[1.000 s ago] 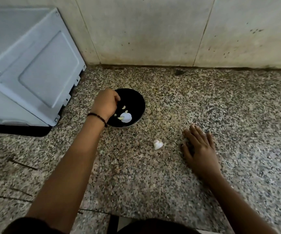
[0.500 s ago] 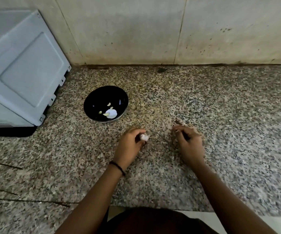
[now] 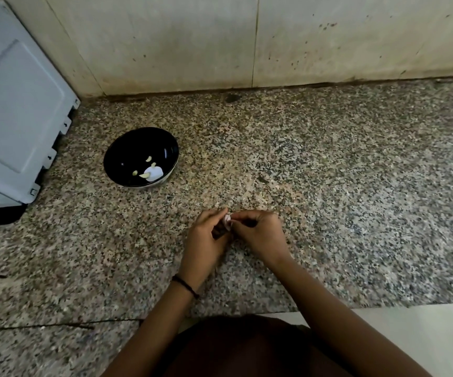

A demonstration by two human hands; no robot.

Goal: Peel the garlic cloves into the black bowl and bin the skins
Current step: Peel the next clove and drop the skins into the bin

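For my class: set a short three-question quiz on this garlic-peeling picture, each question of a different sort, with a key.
1. True or false: the black bowl holds no peeled garlic yet.
2. Who holds the garlic clove? A) The fingers of the left hand and the right hand together. B) The left hand alone. C) Nobody; it lies in the bowl.
3. Fill in: from the person's side, the bowl stands to the ____ of both hands.

Key: 1 false, peeled pieces lie in it; 2 A; 3 left.
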